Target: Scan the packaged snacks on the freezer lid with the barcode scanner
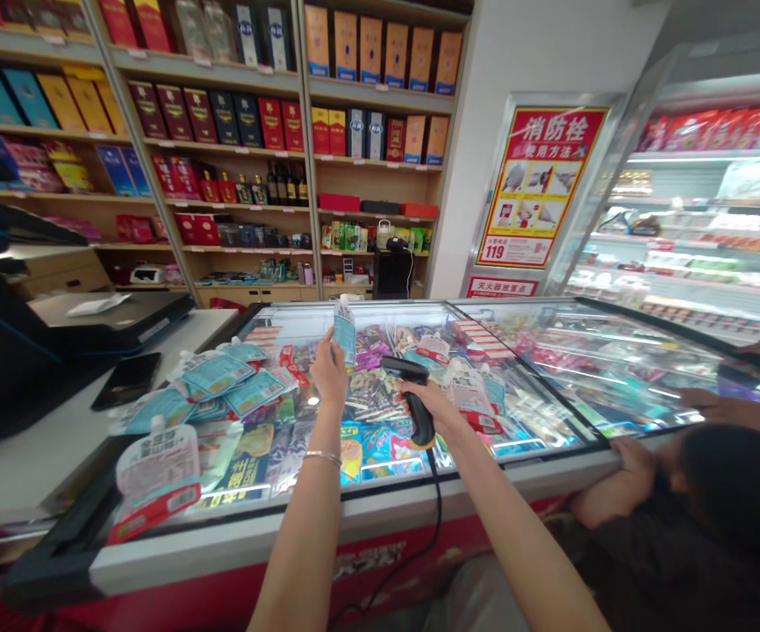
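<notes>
In my left hand (pixel 330 367) I hold up a blue-and-white spout pouch (pixel 345 333), its white cap at the top. My right hand (pixel 430 404) grips a black handheld barcode scanner (pixel 420 418) by its handle, the head pointing left toward the pouch. A cord (pixel 437 491) runs down from the scanner. Below both hands is the glass top of a chest freezer (pixel 380 491). Similar pouches lie in a pile (pixel 215 377) on the glass to the left, one with a red base (pixel 160 474) nearest me. More pouches (pixel 470 391) lie right of the scanner.
A counter (pixel 83 439) with a black phone (pixel 126 381) stands at the left. At the right, a person (pixel 715 509) leans at the freezer with hands on its edge. Shelves of boxed goods (pixel 235 114) line the back, and a refrigerated display (pixel 702 228) stands at the far right.
</notes>
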Demonstrator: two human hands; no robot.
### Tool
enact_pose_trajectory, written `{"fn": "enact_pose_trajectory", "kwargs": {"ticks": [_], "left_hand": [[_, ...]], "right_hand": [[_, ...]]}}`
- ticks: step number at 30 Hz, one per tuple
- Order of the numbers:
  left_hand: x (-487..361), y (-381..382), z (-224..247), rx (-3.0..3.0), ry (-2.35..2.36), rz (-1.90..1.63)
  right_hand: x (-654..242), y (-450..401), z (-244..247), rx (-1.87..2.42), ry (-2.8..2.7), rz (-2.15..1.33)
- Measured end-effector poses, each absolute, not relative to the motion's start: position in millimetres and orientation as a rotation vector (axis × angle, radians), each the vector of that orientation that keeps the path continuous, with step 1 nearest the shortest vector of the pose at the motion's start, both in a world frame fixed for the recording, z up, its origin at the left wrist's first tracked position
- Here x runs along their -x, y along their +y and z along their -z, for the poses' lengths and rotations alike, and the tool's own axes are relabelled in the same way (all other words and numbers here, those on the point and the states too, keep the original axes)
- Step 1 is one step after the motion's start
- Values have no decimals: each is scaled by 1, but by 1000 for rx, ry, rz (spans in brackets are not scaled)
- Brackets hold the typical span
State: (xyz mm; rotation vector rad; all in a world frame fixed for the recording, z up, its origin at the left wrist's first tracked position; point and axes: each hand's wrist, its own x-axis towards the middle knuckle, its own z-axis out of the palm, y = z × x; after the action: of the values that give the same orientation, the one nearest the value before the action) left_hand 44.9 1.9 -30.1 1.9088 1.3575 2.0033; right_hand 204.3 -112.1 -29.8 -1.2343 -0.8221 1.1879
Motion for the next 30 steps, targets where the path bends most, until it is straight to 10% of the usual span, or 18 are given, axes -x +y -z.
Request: {"fn": "enact_pose_trajectory", "kwargs": {"ticks": [17,30], "left_hand": [[100,-8,-39,-1293,1927,-2239],[185,-2,-2,-1324,2053,-1933]], "right_hand": [[-144,-90,3,1113,-935,-1293],[-35,-48,20,1126,-981,-1579]]}}
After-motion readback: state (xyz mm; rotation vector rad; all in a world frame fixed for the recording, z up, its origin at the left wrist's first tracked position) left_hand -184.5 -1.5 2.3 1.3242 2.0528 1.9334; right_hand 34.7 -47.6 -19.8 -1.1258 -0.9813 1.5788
